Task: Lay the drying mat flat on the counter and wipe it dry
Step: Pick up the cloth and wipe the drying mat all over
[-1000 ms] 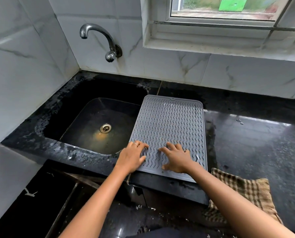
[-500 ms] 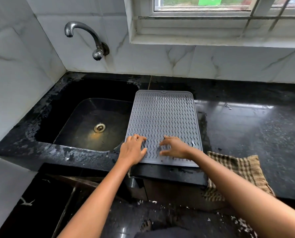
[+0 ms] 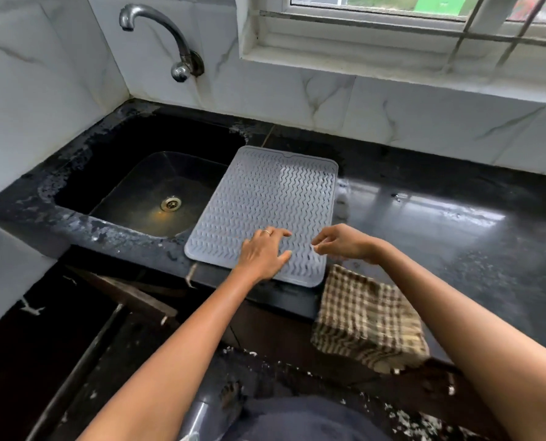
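Bare forearms, thin ring [image 3: 266, 231] on left hand [image 3: 263, 253]

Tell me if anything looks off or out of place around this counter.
The grey ridged silicone drying mat sits skewed, its left edge overhanging the black sink. The brown checked cloth droops over the black counter's front edge. That counter looks wet beside the mat. The sink rim's coating looks patchy and worn.

Mat [image 3: 265, 211] between sink [image 3: 144, 192] and cloth [image 3: 367, 319]

Left hand [image 3: 263, 251] flat, palm down, fingers spread, right hand [image 3: 344, 241] raised, fingers loosely curled
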### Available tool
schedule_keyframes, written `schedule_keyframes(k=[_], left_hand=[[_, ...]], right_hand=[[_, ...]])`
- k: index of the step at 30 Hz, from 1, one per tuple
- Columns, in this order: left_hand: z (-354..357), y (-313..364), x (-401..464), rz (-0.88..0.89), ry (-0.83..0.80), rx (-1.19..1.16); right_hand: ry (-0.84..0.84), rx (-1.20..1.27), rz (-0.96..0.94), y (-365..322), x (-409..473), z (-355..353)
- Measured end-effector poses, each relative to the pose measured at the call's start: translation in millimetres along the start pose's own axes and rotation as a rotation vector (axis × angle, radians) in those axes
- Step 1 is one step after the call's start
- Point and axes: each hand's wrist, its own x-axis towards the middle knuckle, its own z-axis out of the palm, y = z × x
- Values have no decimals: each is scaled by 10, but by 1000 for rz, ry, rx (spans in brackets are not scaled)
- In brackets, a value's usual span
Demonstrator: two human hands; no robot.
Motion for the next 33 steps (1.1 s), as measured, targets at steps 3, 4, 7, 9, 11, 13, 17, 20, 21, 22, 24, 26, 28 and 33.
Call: schedule_keyframes(k=[3,4,7,9,11,13,17,20,21,22,24,26,28,33], left_hand=[[244,496,13,72,-41,-3],[330,629,18,92,-56,-3],[578,971,-8,102,-89,42],[661,1023,-25,89,-92,121],[695,1082,-27,75,-72,194],[671,1127,-3,67,-65,223],[578,1205,57,42,-145,253],[417,1164,85,0,-296,72],[327,1127,78,-26,-376,-82],[200,1090,64,-52,-451,-226],[-105,1005,33,-91,-545,-393],[-438,903,20,-108,-518,-424],[-795,800,53,-113,-388,-453],[-1663,653,183,-24,91,-609]], right_hand=[[-33,-137,61,382,-185,-238],[-66,-199,90,503,-232,-300],[-165,-345,189,865,-403,-441],[-185,-375,205,960,-457,-444],[-211,-452,167,1005,-489,-431],[-233,-540,131,1024,-471,-361],[-322,-576,116,1048,-462,-282],[-452,-552,110,950,-477,-421],[-480,-515,100,901,-482,-491],[-501,-472,81,836,-485,-567],[-505,-375,25,671,-486,-722],[-432,-327,-66,435,-465,-892],[-307,-336,-176,137,-401,-1081],[138,-367,-436,-600,-264,-1504]])
